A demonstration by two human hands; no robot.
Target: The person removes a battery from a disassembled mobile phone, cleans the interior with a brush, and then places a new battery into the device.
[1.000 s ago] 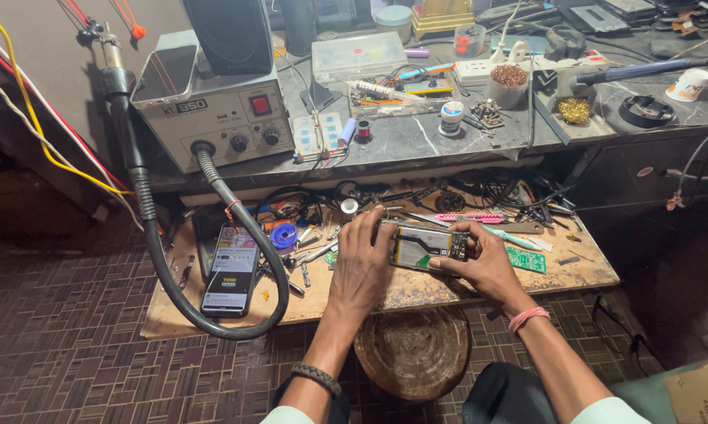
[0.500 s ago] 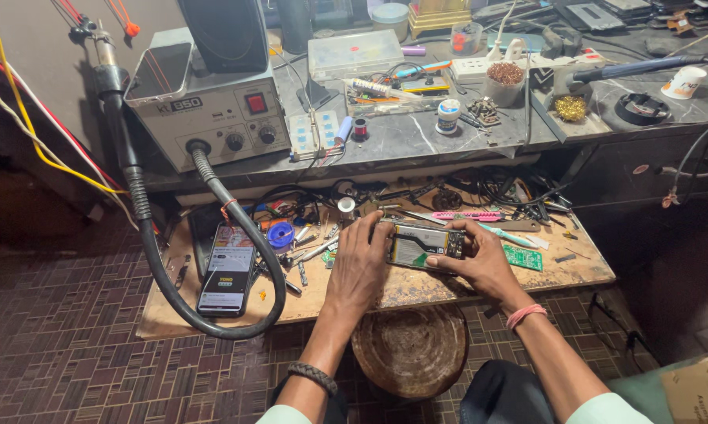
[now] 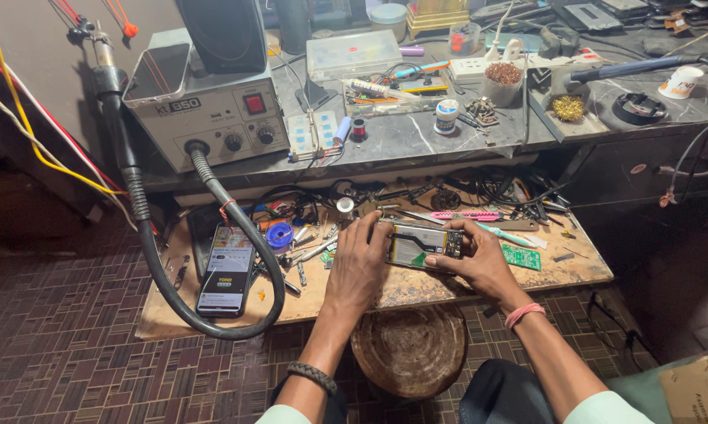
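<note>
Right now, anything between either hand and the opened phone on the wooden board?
Nothing visible. The left hand grips the left end of the opened phone with exposed internals and the right hand grips its right end, both in direct contact. Loose tools lie around it on the worn wooden board, not between.
</note>
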